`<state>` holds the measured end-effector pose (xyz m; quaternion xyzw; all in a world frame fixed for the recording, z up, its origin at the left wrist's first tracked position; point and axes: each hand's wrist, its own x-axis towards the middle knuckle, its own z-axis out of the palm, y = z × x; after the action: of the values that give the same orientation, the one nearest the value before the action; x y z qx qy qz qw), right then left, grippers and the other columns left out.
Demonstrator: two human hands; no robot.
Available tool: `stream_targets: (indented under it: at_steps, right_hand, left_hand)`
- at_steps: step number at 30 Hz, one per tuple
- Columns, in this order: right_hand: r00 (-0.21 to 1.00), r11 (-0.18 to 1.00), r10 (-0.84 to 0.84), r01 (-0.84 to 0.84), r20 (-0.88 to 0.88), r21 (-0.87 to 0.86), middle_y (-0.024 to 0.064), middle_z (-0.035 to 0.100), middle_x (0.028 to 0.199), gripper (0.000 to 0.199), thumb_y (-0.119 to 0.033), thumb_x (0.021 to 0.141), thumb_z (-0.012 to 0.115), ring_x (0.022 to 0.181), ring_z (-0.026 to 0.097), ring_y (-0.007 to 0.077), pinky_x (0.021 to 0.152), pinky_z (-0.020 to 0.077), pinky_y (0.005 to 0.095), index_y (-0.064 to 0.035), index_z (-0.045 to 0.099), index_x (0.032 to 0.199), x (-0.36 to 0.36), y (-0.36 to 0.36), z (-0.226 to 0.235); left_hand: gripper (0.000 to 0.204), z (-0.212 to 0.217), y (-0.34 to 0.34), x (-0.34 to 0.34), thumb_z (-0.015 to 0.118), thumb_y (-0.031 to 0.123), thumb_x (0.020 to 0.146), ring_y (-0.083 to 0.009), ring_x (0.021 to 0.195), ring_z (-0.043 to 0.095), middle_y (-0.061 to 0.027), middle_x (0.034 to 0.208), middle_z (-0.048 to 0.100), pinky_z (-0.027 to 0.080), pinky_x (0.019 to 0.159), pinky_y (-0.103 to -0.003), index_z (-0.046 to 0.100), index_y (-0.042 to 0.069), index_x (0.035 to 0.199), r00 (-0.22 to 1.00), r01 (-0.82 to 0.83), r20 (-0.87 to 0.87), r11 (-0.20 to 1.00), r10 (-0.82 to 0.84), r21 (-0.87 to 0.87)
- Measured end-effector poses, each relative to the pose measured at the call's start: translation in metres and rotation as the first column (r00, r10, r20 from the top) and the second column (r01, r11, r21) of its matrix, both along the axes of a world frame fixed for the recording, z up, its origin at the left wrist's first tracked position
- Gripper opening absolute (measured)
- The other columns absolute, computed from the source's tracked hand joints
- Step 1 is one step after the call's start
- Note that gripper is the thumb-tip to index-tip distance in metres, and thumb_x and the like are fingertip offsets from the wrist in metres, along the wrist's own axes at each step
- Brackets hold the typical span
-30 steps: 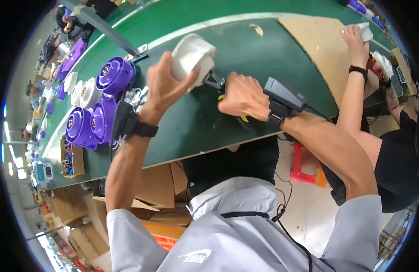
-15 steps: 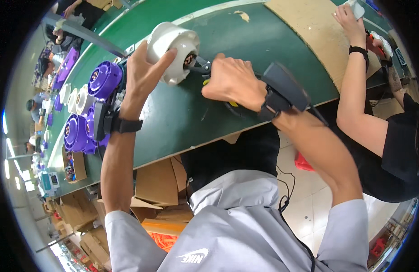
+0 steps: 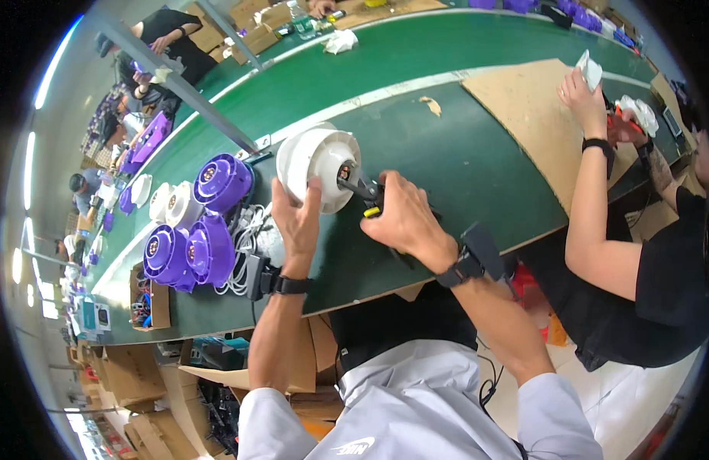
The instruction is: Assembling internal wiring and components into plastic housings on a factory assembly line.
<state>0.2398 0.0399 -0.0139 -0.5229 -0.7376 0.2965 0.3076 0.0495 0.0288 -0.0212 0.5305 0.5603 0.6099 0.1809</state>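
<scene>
A white round plastic housing [image 3: 334, 162] stands tilted on its side at the green bench, its recessed centre with copper-coloured parts facing right. My left hand [image 3: 297, 218] grips its near left side, thumb against the rim. In my right hand [image 3: 407, 216] are pliers [image 3: 364, 189] with dark jaws and a bit of yellow on the handles. The jaws' tips reach into the centre of the housing; what exactly they pinch is too small to tell. Left of my left hand lie purple round housings [image 3: 223, 182] and a bundle of white cable [image 3: 249, 238].
A cardboard sheet [image 3: 523, 115] covers the bench on the right, beside a co-worker's arm [image 3: 588, 184]. A small box of parts [image 3: 150, 300] sits at the left edge. A metal post [image 3: 186, 88] rises beyond the purple housings. Crumpled white plastic [image 3: 341, 41] lies far back.
The view has shifted, showing more of the far bench. Both hands keep their hold on the housing and the pliers, whose jaws stay at its centre.
</scene>
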Motion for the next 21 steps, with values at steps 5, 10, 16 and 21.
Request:
stream_targets:
  at_steps: [5,10,16,21]
  right_hand:
    - [1.000,0.982,-0.022,0.023,-0.011,0.187,0.0248,0.059,0.107,0.063,-0.022,0.065,0.074,0.104,0.055,0.0396,0.095,0.0370,0.0494,0.0069,0.050,0.116,0.009,-0.012,-0.021]
    - [0.743,0.993,-0.116,0.097,-0.659,-0.065,0.0057,0.052,0.095,0.051,-0.016,0.077,0.074,0.086,0.050,0.0121,0.074,0.0432,0.0238,0.0039,0.048,0.115,0.020,0.017,0.010]
    - [0.885,0.899,-0.051,0.242,-0.462,0.364,0.0139,0.045,0.108,0.062,-0.021,0.077,0.074,0.101,0.047,0.0234,0.091,0.0409,0.0369,0.0038,0.041,0.122,0.035,0.036,-0.037]
    - [0.944,0.959,0.057,0.039,-0.326,0.279,0.0154,0.045,0.112,0.069,-0.028,0.072,0.079,0.107,0.047,0.0286,0.093,0.0412,0.0413,0.0005,0.040,0.122,0.026,0.013,-0.035]
  left_hand:
    - [0.039,-0.008,0.002,-0.013,0.069,0.025,0.090,-0.0153,0.095,0.055,-0.0107,0.104,0.060,0.046,0.083,-0.030,0.053,-0.003,0.112,0.984,-0.116,0.142,0.989,0.103,0.091]
    - [0.037,-0.017,-0.003,-0.010,0.070,0.023,0.089,-0.0152,0.092,0.055,-0.0092,0.099,0.059,0.046,0.082,-0.030,0.052,-0.002,0.109,0.986,-0.142,0.102,0.984,0.131,0.111]
    - [0.036,-0.012,0.003,-0.006,0.070,0.022,0.089,-0.0150,0.094,0.055,-0.0088,0.101,0.060,0.046,0.082,-0.029,0.052,-0.001,0.110,0.974,-0.104,0.213,0.988,0.078,0.111]
    - [0.036,-0.016,-0.003,-0.024,0.069,0.021,0.090,-0.0143,0.094,0.056,-0.0083,0.102,0.059,0.048,0.081,-0.029,0.052,-0.002,0.111,0.982,-0.130,0.146,0.987,0.116,0.092]
